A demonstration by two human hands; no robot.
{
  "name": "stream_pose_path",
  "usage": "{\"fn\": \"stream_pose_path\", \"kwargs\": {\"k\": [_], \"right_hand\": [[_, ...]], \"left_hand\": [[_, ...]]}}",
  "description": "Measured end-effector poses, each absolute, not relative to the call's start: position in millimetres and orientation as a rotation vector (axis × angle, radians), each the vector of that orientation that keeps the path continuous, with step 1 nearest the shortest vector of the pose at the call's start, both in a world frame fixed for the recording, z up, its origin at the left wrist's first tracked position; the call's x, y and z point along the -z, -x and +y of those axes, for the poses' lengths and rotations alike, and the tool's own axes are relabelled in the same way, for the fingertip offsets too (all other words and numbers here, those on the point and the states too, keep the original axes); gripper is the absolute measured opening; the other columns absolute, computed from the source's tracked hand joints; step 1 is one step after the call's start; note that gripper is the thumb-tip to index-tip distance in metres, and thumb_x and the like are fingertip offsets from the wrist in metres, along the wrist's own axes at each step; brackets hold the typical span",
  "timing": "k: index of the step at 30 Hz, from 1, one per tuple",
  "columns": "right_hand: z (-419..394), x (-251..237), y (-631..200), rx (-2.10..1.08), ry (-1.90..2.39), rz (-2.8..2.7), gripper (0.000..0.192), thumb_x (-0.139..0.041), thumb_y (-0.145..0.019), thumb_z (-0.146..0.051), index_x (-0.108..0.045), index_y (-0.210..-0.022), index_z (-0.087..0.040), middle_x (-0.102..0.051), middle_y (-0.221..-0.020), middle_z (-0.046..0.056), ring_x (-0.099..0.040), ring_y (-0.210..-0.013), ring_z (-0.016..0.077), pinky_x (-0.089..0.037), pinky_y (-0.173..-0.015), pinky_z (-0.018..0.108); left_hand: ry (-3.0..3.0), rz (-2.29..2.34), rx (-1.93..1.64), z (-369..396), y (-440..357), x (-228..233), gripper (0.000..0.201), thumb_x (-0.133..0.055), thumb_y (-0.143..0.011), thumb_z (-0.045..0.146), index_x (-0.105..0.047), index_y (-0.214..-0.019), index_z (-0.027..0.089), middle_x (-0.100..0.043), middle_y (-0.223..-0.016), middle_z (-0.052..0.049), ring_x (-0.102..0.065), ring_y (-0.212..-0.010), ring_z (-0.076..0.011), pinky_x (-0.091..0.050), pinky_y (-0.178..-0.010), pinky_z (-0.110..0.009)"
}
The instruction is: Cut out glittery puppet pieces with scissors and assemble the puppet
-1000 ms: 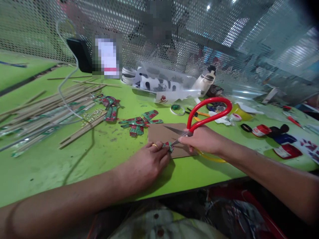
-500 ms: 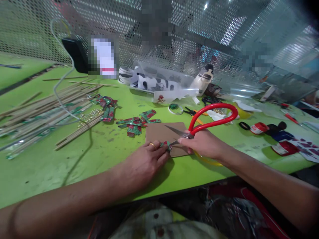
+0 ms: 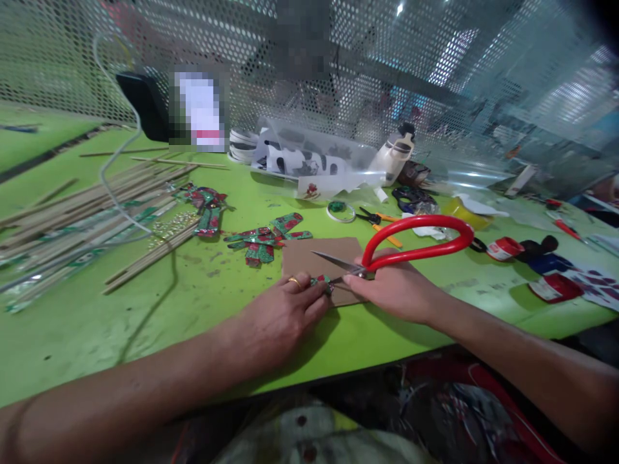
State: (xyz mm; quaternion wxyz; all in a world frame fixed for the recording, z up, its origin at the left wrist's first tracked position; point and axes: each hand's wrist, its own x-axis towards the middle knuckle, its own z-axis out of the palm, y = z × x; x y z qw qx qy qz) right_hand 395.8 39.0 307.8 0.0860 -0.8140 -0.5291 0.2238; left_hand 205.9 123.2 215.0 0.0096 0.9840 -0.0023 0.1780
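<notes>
My left hand (image 3: 285, 309), a ring on one finger, pinches a small green-and-red patterned piece (image 3: 320, 281) against a brown cardboard sheet (image 3: 319, 254). Red-handled scissors (image 3: 420, 233) are in my right hand (image 3: 401, 287), over the sheet's right side. Their blades are spread; one points left above the cardboard, while the other's tip is close by the small piece. Whether that tip touches it I cannot tell. Left of the sheet lies a cluster of similar green-and-red patterned pieces (image 3: 261, 243). Another patterned bundle (image 3: 207, 209) rests farther left.
Bamboo sticks (image 3: 120, 193) and gold beads (image 3: 174, 225) cover the left of the green table (image 3: 232, 303). Behind the cardboard are orange-handled pliers (image 3: 380, 222), a roll of tape (image 3: 341, 211) and a white bottle (image 3: 395, 158). Red jars (image 3: 556, 288) stand right. A perforated screen (image 3: 203, 38) rises behind.
The scissors have tilted in my right hand: the red handle swung lower and right, and the upper blade now lies flatter. My left hand stays in place on the piece.
</notes>
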Motion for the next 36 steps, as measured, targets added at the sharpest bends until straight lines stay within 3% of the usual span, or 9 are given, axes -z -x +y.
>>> {"fn": "stream_pose_path", "kwargs": {"k": [5, 29, 36], "right_hand": [[39.3, -307.1, -396.4, -0.697, 2.459, -1.539, 0.016, -0.058, -0.087, -0.035, -0.062, -0.078, -0.022, -0.068, -0.081, 0.005, -0.062, -0.077, 0.0214, -0.042, -0.064, 0.028], [48.1, -309.4, -397.8, -0.717, 2.454, -1.591, 0.029, -0.057, -0.085, -0.029, -0.049, -0.058, -0.021, -0.059, -0.057, 0.001, -0.056, -0.060, 0.0169, -0.037, -0.059, 0.028], [47.5, -308.2, -401.1, -0.878, 2.348, -1.402, 0.031, -0.058, -0.083, -0.024, -0.050, -0.053, -0.021, -0.062, -0.054, 0.002, -0.057, -0.056, 0.0154, -0.041, -0.057, 0.027]], "left_hand": [[-3.058, -0.010, -0.514, 123.0, -204.7, -216.6, 0.028, -0.046, -0.098, 0.014, -0.060, -0.122, 0.009, -0.066, -0.125, -0.019, -0.063, -0.109, -0.0272, -0.051, -0.099, -0.044], [-3.057, -0.009, -0.568, 122.0, -204.3, -216.7, 0.028, -0.045, -0.096, 0.011, -0.062, -0.118, 0.010, -0.066, -0.127, -0.020, -0.064, -0.111, -0.0284, -0.052, -0.097, -0.046], [-3.049, 0.019, -0.583, 121.1, -205.3, -216.2, 0.025, -0.047, -0.097, 0.015, -0.062, -0.117, 0.011, -0.067, -0.125, -0.019, -0.063, -0.111, -0.0282, -0.052, -0.096, -0.045]]}}
